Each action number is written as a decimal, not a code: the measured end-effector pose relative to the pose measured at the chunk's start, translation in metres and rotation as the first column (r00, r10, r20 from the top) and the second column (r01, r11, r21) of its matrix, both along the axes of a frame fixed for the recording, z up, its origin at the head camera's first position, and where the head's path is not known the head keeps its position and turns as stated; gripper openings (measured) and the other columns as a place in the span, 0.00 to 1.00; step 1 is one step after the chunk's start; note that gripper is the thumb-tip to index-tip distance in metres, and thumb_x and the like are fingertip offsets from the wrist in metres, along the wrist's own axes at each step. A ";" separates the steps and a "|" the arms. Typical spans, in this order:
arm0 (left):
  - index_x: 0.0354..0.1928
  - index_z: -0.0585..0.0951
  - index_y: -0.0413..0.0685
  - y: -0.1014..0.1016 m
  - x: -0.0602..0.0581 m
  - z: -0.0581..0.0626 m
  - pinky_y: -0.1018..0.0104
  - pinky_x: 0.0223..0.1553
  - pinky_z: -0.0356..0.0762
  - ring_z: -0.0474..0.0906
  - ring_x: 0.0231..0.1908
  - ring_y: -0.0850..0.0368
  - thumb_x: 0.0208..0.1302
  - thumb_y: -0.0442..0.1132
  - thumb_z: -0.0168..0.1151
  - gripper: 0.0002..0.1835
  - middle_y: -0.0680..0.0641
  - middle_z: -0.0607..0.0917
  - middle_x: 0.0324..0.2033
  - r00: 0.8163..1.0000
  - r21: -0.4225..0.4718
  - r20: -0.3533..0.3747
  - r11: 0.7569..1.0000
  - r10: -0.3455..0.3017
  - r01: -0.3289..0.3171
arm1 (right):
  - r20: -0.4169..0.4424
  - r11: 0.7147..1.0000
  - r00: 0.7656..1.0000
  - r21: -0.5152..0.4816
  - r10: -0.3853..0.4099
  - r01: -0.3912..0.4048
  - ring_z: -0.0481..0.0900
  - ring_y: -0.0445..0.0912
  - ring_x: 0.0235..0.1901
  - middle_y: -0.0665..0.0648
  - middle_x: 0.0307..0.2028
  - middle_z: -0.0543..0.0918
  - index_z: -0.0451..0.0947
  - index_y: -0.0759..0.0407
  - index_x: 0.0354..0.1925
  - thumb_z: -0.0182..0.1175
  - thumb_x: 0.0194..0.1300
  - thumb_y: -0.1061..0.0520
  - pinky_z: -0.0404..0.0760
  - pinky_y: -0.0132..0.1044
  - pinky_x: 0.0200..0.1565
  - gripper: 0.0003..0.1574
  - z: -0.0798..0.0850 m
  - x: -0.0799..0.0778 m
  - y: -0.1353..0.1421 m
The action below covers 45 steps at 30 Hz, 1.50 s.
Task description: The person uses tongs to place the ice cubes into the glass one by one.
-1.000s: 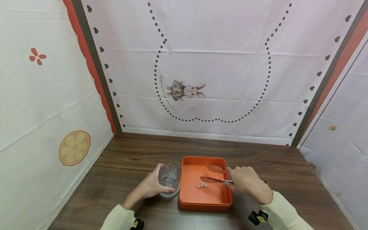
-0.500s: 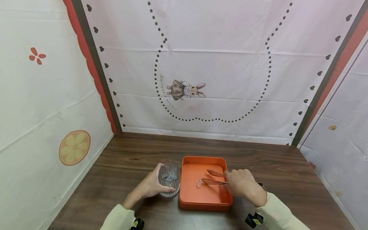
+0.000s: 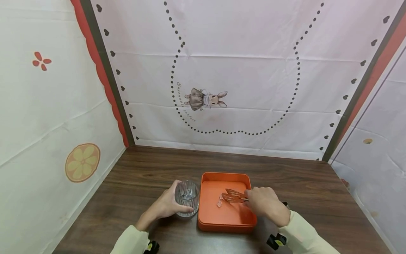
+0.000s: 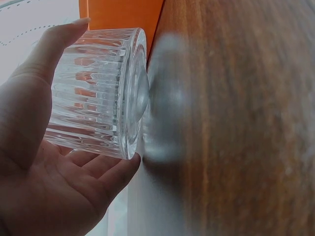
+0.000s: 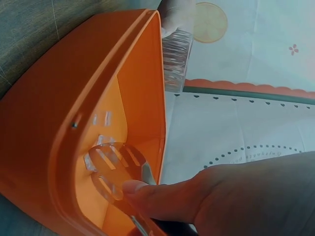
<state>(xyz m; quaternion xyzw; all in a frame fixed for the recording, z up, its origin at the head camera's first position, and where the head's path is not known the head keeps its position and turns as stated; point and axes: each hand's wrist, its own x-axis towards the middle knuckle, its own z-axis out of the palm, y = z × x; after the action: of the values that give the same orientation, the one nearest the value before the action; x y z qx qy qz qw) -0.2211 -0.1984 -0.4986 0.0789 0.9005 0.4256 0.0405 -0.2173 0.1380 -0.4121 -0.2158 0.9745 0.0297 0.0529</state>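
A clear ribbed glass (image 3: 187, 197) stands to the left of the orange tray (image 3: 226, 228). My left hand (image 3: 168, 204) holds the glass, thumb on one side and fingers on the other, as the left wrist view also shows. At the tray's right wall, my right hand (image 3: 264, 203) grips a pair of tongs (image 3: 233, 198) with slotted, see-through orange heads. Those heads lie low inside the tray, nearly together. Small clear cubes (image 3: 219, 204) sit at the left tips of the tongs. Whether a cube is caught between the heads, I cannot tell.
Dark wood-grain table (image 3: 152, 162) extends around the tray and glass. White printed cloth (image 3: 253, 88) hangs behind, and more cloth covers both sides. The tray's raised walls (image 5: 142, 83) surround the cubes and the tong heads.
My right hand has moved slightly left, and the tong heads, spread apart before, have come together by the cubes. The cubes now lie a little differently. My left hand and the glass have stayed put.
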 end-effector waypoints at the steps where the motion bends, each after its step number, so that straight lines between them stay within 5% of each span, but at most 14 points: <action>1: 0.65 0.62 0.47 0.000 0.000 0.000 0.51 0.47 0.77 0.79 0.42 0.53 0.37 0.57 0.83 0.55 0.46 0.82 0.42 1.000 -0.001 0.000 1.000 0.000 0.000 | 0.011 1.000 1.000 -0.001 -0.005 0.005 0.71 0.46 0.18 0.54 0.21 0.75 0.82 0.56 0.43 0.68 0.62 0.45 0.75 0.44 0.23 0.18 0.000 0.000 0.000; 33: 0.63 0.63 0.48 0.001 0.001 0.000 0.52 0.48 0.76 0.78 0.43 0.53 0.36 0.57 0.84 0.54 0.46 0.82 0.42 1.000 -0.006 -0.023 1.000 0.002 -0.002 | -0.013 1.000 1.000 0.019 0.011 -0.010 0.70 0.45 0.17 0.52 0.17 0.70 0.78 0.56 0.35 0.66 0.65 0.49 0.75 0.43 0.22 0.12 -0.003 0.004 0.000; 45: 0.64 0.63 0.47 0.001 0.001 -0.002 0.51 0.49 0.76 0.78 0.44 0.53 0.36 0.57 0.84 0.54 0.46 0.82 0.43 1.000 -0.006 -0.026 1.000 0.004 -0.005 | -0.054 0.999 0.997 0.030 0.047 -0.046 0.61 0.42 0.14 0.49 0.13 0.65 0.77 0.54 0.33 0.64 0.67 0.47 0.59 0.35 0.18 0.12 -0.011 0.004 0.000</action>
<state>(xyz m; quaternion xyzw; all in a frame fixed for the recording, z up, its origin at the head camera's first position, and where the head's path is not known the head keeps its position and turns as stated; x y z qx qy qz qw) -0.2202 -0.1977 -0.5003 0.0824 0.9025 0.4218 0.0280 -0.2138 0.1382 -0.4226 -0.2368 0.9698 0.0507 0.0285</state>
